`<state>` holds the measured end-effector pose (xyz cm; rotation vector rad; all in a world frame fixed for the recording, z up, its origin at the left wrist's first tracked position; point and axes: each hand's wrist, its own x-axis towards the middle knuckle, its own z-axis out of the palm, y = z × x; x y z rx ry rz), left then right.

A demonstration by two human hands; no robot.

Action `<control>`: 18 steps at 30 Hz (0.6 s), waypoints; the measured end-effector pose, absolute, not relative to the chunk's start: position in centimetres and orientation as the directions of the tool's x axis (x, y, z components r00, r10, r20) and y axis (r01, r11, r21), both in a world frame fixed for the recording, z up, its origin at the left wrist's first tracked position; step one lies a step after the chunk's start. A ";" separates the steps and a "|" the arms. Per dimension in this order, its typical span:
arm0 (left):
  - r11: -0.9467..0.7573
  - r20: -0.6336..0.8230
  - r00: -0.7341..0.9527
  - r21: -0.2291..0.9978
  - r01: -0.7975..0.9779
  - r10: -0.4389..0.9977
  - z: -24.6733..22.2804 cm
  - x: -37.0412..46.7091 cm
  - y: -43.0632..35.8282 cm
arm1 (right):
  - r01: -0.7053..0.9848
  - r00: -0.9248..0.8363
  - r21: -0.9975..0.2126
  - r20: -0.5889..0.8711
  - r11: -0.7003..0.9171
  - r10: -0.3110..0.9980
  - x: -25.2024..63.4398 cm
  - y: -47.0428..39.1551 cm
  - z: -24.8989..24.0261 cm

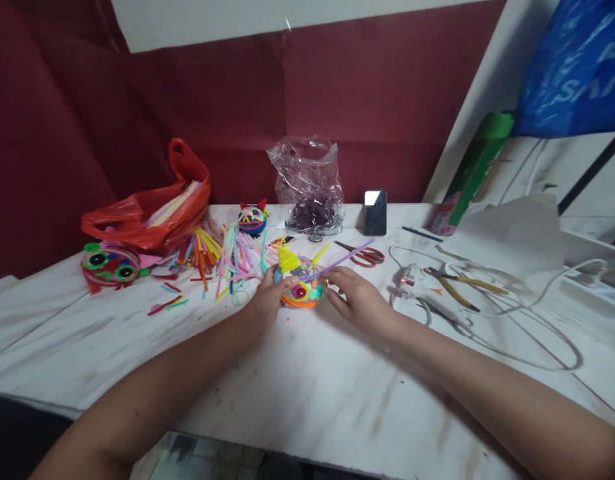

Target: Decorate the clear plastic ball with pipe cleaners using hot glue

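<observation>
A round craft figure [300,294] covered in coloured pipe cleaners, with an orange lower edge, a red eye and a yellow cone on top, rests on the table in front of me. My left hand [268,299] is closed around its left side. A purple pipe cleaner [354,251] slants across the top of the figure and up to the right. My right hand [354,298] is at the figure's right side, its fingers pinching the purple pipe cleaner. The fingertips of both hands are partly hidden.
Loose pipe cleaners [237,257], a red bag [137,223] and a finished-looking figure [110,267] lie left. Behind are a smaller figure [252,219], a clear bag [314,200] and a phone [375,213]. Scissors [372,256], pliers [470,285] and a white cable [552,367] are right.
</observation>
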<state>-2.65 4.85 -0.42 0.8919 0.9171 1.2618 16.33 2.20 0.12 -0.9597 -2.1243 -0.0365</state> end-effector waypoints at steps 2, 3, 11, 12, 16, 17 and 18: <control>0.102 -0.073 0.092 0.927 -0.361 0.993 -0.4 -2.6 4.8 | 0.646 -0.398 -0.294 0.657 0.704 0.640 16.4 2.2 0.2; 0.110 -0.084 0.087 0.928 -0.357 0.993 -0.5 -2.6 4.8 | 0.650 -0.392 -0.310 0.646 0.694 0.655 16.5 2.2 0.2; 0.086 -0.062 0.074 0.916 -0.392 0.995 -0.6 -2.9 5.2 | 0.732 -0.314 -0.427 0.480 0.531 0.819 16.2 1.9 0.5; 0.084 -0.065 0.063 0.913 -0.398 0.996 -0.6 -2.9 5.2 | 0.731 -0.318 -0.430 0.473 0.530 0.822 16.1 1.8 0.5; 0.077 -0.072 0.028 0.897 -0.435 0.997 -0.3 -3.0 5.2 | 0.696 -0.366 -0.411 0.503 0.589 0.783 15.9 1.4 0.7; 0.070 -0.067 0.024 0.895 -0.440 0.997 -0.1 -3.0 5.2 | 0.684 -0.382 -0.408 0.506 0.605 0.773 15.8 1.3 0.7; 0.056 -0.053 0.020 0.895 -0.442 0.998 0.0 -3.0 5.2 | 0.673 -0.401 -0.406 0.502 0.618 0.766 15.7 1.2 0.6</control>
